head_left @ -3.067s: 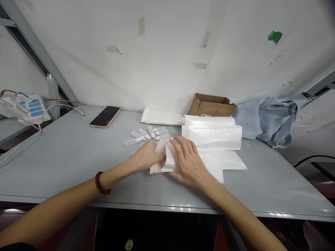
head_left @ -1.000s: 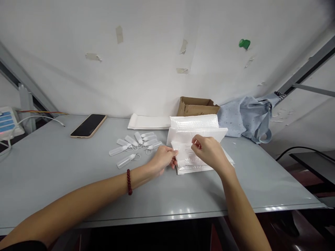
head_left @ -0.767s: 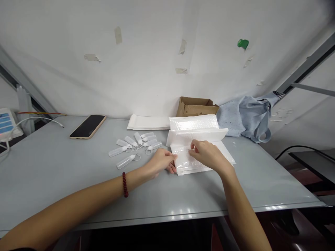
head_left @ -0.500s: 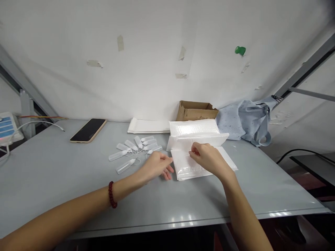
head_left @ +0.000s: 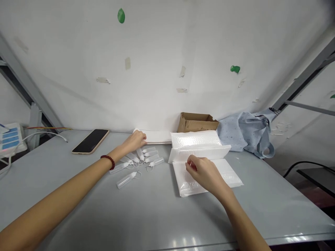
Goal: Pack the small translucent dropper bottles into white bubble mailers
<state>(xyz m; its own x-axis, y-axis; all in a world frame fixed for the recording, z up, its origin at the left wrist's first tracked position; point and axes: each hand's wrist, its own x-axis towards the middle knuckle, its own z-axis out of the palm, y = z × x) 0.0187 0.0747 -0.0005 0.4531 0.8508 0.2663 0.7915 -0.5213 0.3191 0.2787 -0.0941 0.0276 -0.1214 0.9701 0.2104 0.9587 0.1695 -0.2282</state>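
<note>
My left hand [head_left: 134,141], with a red bead bracelet at the wrist, reaches to the back of the grey table [head_left: 65,195] and rests on the left end of a flat white envelope pile [head_left: 159,136]; its fingers curl over the edge. Just in front of it lie several small clear plastic bottles [head_left: 137,160] with caps on loops. My right hand [head_left: 202,170] lies on a stack of white bubble mailers [head_left: 227,176], fingers pinched at the top mailer's upper edge. Behind it more bubble mailers [head_left: 199,146] stand stacked.
A phone [head_left: 90,141] lies face up at the back left. A brown cardboard box [head_left: 197,122] stands against the white wall, with a light blue cloth bag [head_left: 246,134] to its right. A white device with blue buttons [head_left: 10,137] and cables sits at far left.
My left hand has left the mailer stack and moved back and left, over the bottles, to the white envelope pile. My right hand stays on the mailers. The camera has tilted up.
</note>
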